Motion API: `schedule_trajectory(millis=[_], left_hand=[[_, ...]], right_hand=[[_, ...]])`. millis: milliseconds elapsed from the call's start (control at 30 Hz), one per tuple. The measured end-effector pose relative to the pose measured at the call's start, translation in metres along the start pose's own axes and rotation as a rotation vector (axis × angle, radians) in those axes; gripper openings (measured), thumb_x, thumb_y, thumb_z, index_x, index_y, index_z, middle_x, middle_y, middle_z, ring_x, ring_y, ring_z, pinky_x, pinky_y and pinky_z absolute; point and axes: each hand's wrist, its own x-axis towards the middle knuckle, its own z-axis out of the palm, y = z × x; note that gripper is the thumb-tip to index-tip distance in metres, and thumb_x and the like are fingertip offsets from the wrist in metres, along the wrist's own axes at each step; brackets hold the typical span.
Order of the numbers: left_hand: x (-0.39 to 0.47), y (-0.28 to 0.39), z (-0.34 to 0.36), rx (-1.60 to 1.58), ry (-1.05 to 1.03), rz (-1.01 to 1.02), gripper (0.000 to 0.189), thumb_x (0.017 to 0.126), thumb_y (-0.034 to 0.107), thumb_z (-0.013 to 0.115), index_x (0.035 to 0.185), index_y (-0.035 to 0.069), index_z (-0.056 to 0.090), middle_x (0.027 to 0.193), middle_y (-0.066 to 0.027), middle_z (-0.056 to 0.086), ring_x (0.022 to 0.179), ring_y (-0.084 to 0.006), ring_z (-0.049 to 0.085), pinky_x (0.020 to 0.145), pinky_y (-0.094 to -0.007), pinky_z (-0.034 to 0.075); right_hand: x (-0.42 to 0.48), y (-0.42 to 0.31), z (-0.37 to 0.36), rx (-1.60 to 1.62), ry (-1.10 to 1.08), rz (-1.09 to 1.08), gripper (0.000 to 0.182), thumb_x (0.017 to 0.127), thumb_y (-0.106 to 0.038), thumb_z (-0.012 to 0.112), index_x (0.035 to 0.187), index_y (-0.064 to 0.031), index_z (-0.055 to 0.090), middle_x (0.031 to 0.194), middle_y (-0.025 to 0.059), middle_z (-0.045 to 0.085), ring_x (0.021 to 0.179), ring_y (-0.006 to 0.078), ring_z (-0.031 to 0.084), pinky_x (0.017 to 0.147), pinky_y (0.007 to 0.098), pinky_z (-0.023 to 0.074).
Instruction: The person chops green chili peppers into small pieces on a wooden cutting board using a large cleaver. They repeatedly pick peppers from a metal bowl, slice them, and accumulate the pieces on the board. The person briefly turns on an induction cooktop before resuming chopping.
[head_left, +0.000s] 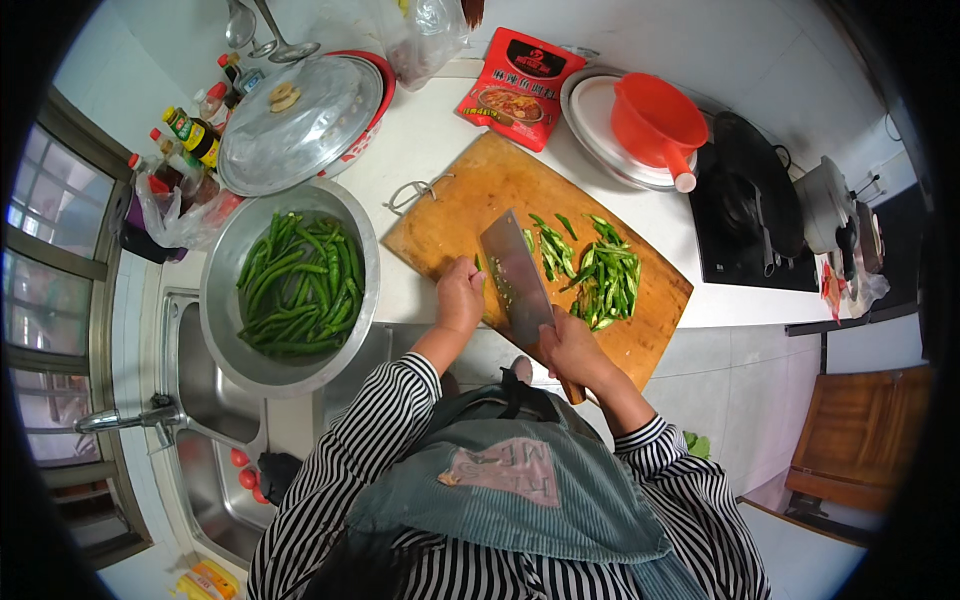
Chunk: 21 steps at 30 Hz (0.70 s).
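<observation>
My right hand (574, 346) grips the wooden handle of a cleaver (517, 277), whose wide blade lies tilted over a wooden cutting board (465, 180). Small pale bits stick to the blade. My left hand (460, 295), at the board's left edge, holds a green chili pepper (481, 271) just left of the blade. Sliced green peppers (609, 281) are heaped on the board to the right of the cleaver, with a smaller group of slices (553, 251) beside them. Whole green peppers (304, 285) fill much of a large metal basin (363, 225) on the left.
A double sink (217, 397) with a faucet (127, 420) is at left; red round items lie in it. Behind stand a lidded pot (300, 124), bottles (191, 135), a red food packet (517, 90) and a red ladle-like scoop (656, 124). A black cooktop (750, 262) with a wok is at right.
</observation>
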Motion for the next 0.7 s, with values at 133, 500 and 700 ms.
schedule_trajectory(millis=[133,500,700], left_hand=[[-0.001,0.000,0.001,0.007,0.033,0.016,0.018,0.079,-0.001,0.065,0.075,0.002,0.047,0.068,-0.0170,0.051,0.063,-0.0369,0.051,0.058,-0.0423,0.042],[-0.008,0.013,-0.010,0.033,-0.090,-0.009,0.015,0.077,-0.004,0.063,0.080,0.000,0.049,0.073,-0.0176,0.054,0.069,-0.0356,0.053,0.062,-0.0418,0.043],[-0.003,0.002,-0.006,0.031,-0.034,-0.043,0.013,0.077,-0.005,0.062,0.080,0.000,0.050,0.072,-0.0174,0.053,0.069,-0.0357,0.052,0.061,-0.0417,0.043]], right_hand=[[-0.006,-0.014,-0.009,-0.024,-0.079,-0.009,0.020,0.091,-0.008,0.044,0.090,0.0113,0.046,0.054,0.0193,0.057,0.043,0.0287,0.060,0.046,0.0391,0.0483],[0.013,0.001,0.009,0.205,-0.037,0.110,0.021,0.091,-0.010,0.046,0.094,0.0116,0.047,0.056,0.0176,0.056,0.042,0.0246,0.059,0.040,0.0355,0.0471],[0.004,-0.010,-0.001,0.028,-0.034,0.050,0.021,0.091,-0.009,0.045,0.094,0.0115,0.047,0.056,0.0169,0.056,0.043,0.0240,0.059,0.043,0.0362,0.0473]])
